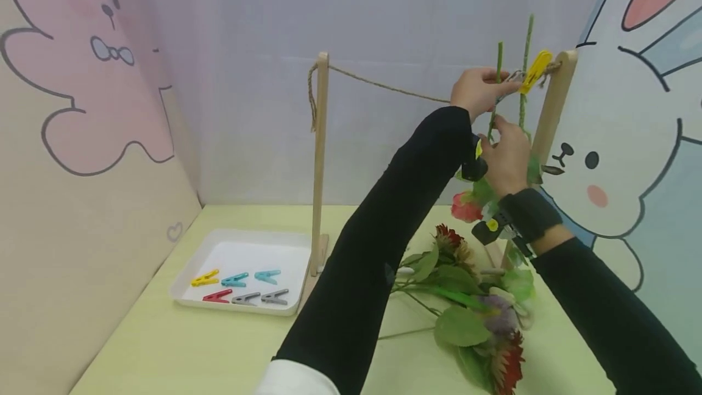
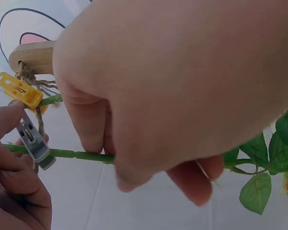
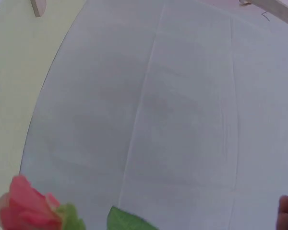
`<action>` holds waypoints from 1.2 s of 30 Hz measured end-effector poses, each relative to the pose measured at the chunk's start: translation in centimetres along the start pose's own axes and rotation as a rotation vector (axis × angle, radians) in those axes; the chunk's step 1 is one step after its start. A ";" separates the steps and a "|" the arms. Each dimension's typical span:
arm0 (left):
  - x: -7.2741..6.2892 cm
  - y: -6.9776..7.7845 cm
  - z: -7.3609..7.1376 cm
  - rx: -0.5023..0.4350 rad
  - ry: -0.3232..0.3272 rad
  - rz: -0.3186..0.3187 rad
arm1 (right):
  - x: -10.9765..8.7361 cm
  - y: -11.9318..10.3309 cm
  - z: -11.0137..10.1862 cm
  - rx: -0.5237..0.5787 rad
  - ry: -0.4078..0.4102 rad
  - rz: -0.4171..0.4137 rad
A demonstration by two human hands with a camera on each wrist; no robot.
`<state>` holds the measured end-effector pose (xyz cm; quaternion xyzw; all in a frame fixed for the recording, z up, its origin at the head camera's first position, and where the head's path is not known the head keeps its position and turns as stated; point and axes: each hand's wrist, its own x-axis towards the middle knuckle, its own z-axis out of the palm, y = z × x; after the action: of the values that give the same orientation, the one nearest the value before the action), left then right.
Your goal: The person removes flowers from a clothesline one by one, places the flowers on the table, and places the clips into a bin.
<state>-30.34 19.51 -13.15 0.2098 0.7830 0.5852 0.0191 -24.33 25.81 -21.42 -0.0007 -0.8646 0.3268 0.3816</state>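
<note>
My left hand [image 1: 481, 91] pinches a grey clothespin [image 2: 34, 143] at the rope [image 1: 389, 86]. The clothespin's jaws sit across a green flower stem [image 2: 77, 154]. Just below, my right hand [image 1: 509, 157] holds the same stem between thumb and fingers; a pink flower [image 1: 466, 207] hangs under it. Beside them, near the right post, a yellow clothespin [image 1: 536, 72] grips another green stem [image 1: 523, 111] on the rope. In the right wrist view, the pink flower [image 3: 30, 207] and a leaf [image 3: 128, 220] show at the bottom, while the clothespins are out of sight.
A white tray [image 1: 189, 249] at the left holds several yellow, blue, red and grey clothespins. The rope spans a left wooden post [image 1: 320, 163] and a right one [image 1: 556, 99]. Loose artificial flowers [image 1: 460, 325] lie on the table beneath my arms.
</note>
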 end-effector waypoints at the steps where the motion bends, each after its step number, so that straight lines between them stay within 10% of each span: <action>1: -1.1 0.4 -0.2 0.016 -0.008 0.006 | 0.0 0.2 0.2 0.024 0.040 -0.002; 4: -2.6 1.1 -0.3 0.072 -0.005 0.044 | 0.1 1.0 0.8 0.099 0.161 0.010; 12: -1.4 0.8 0.8 0.060 0.083 0.035 | 0.7 1.2 0.8 0.108 0.317 -0.007; 36: -1.5 1.8 -2.3 0.009 0.308 0.057 | -0.1 -1.0 -0.5 -0.085 0.007 -0.249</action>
<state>-29.09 17.25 -11.10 0.1395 0.7731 0.6073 -0.1187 -23.66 25.31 -20.65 0.0894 -0.8697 0.2400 0.4219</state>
